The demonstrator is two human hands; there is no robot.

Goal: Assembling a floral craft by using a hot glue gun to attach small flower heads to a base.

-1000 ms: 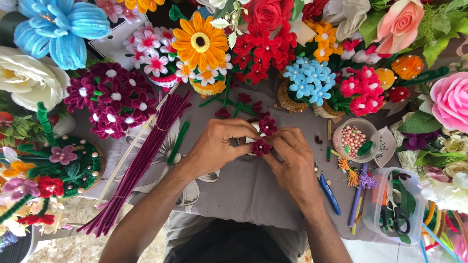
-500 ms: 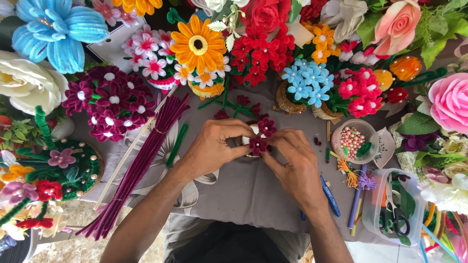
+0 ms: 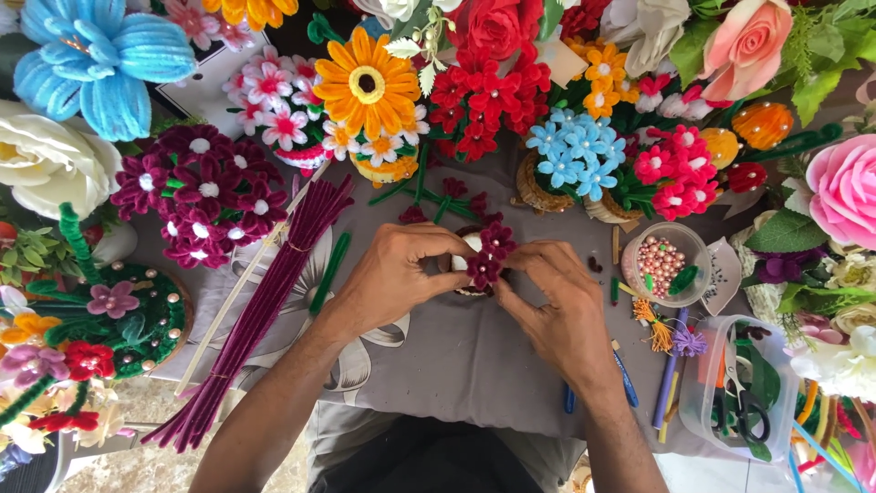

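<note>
My left hand and my right hand meet over the grey cloth at the table's middle. Between their fingertips sits a small cluster of dark maroon pipe-cleaner flowers on a little round white base. Both hands pinch at this cluster, the left from the left side, the right from below and the right. Part of the base is hidden by my fingers.
A bundle of maroon pipe cleaners lies left of my hands. A clear cup of pink beads, a blue pen and a clear box with scissors sit at the right. Finished pipe-cleaner flowers ring the table.
My hands stay on the flower cluster. The fingers have shifted slightly around it; nothing was let go or picked up.
</note>
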